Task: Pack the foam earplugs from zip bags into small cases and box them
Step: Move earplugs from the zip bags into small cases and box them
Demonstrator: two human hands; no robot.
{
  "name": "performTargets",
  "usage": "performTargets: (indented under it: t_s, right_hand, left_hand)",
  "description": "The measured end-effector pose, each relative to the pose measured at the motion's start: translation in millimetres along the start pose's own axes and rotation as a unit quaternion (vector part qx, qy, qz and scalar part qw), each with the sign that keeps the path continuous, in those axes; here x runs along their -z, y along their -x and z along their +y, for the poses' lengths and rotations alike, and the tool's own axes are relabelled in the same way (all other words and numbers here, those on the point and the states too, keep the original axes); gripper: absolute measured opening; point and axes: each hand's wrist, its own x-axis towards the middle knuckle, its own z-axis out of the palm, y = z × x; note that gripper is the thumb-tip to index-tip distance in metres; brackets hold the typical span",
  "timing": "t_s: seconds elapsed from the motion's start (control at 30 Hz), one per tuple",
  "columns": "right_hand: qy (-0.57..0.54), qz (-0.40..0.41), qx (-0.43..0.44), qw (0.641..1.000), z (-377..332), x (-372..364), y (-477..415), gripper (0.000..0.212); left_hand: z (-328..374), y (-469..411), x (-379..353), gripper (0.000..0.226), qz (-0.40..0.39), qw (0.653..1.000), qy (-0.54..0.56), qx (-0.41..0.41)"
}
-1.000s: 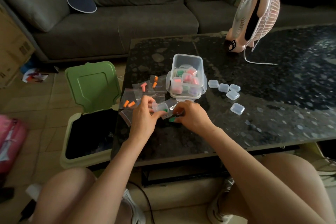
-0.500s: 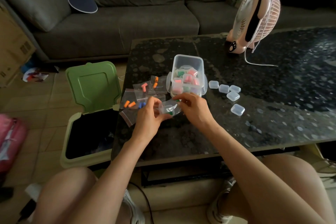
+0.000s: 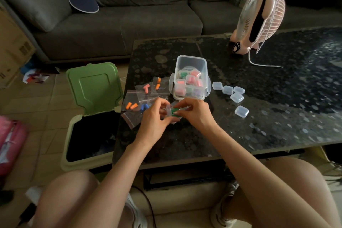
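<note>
Dark table (image 3: 277, 116), grey sofa (image 3: 129, 24) behind; clear box (image 3: 191, 64) on top.

Over the dark bench (image 3: 268, 126), the left hand (image 3: 153, 123) and right hand (image 3: 197, 114) together pinch a small clear case (image 3: 168, 109) holding green earplugs (image 3: 174, 111). A clear box (image 3: 190, 65) of filled cases sits at twelve o'clock from the hands, five empty cases (image 3: 237, 97) at two o'clock, zip bags (image 3: 131, 106) at ten o'clock.

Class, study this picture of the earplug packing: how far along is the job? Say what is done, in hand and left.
Done: several filled cases lie in the clear box. In hand: the left hand holds a small case while the right hand pinches green earplugs at it. Left: zip bags of orange, pink and blue earplugs and five empty cases.
</note>
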Motion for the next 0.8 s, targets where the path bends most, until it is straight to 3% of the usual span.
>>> performTargets:
  t_s: [0.1,0.23,0.4,0.53,0.7,0.8]
  right_hand:
    - [-0.064,-0.029,-0.033,0.997,-1,1,0,0.026]
    - [-0.242,-0.064,-0.102,0.963,-9,6,2,0.023]
    - [-0.195,-0.097,-0.089,0.972,-9,0,4,0.032]
    - [-0.209,-0.049,-0.097,0.972,-7,3,3,0.028]
    - [-0.253,-0.036,-0.122,0.959,-6,13,6,0.018]
    - [-0.229,-0.03,-0.143,0.962,-6,15,4,0.023]
  left_hand:
    - [-1,0,0,0.039,0.02,1.0,-0.008,0.002]
    - [-4,-3,0,0.039,0.042,0.997,-0.059,-0.024]
    - [-4,-2,-4,0.045,0.03,0.993,-0.108,-0.042]
    - [1,-3,-3,0.056,0.015,0.996,-0.085,-0.031]
    - [-2,-10,10,0.032,0.086,0.985,-0.15,0.017]
    - [-5,-16,13,0.029,0.027,0.976,-0.213,0.047]
